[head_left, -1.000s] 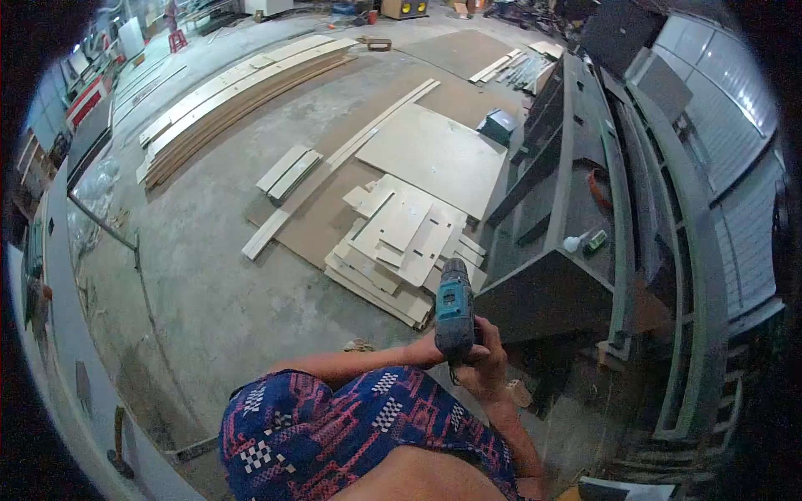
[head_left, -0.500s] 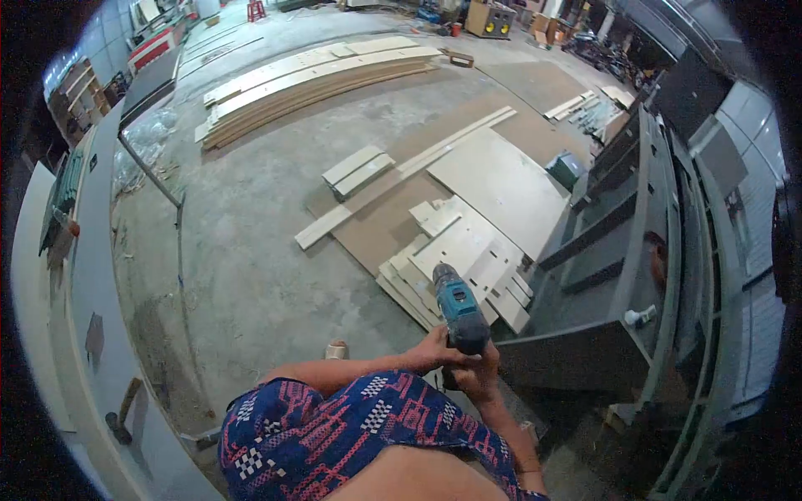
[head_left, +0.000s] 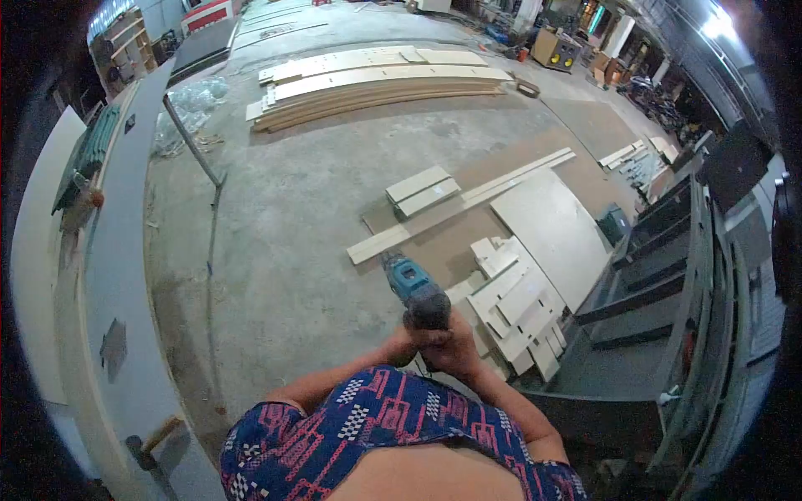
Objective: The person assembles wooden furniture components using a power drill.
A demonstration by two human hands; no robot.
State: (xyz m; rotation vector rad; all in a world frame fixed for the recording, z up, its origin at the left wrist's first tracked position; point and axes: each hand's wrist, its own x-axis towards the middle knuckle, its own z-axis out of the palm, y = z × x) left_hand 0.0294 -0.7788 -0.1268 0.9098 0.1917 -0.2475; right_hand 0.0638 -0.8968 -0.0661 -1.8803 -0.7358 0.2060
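A teal and black power drill (head_left: 415,290) is held out in front of my body, its chuck pointing forward and to the left. My right hand (head_left: 452,346) is wrapped round the grip from the right. On the other side, my left hand (head_left: 409,341) is closed against the handle below the drill's rear. The lower part of the handle is hidden by my hands. Beyond the drill, cut pale boards (head_left: 522,299) lie in a loose pile on a brown sheet (head_left: 443,249), beside a large pale panel (head_left: 558,238).
Long boards (head_left: 384,88) are stacked across the floor ahead. A short board stack (head_left: 423,190) lies nearer. Dark cabinet frames (head_left: 643,313) stand at the right. On the left, a hammer (head_left: 150,442) rests on a long grey panel (head_left: 134,250).
The view has turned left, so the boards and cabinet frames appear further right. The drill, still in both hands, now points more to the left, away from the pile of cut boards.
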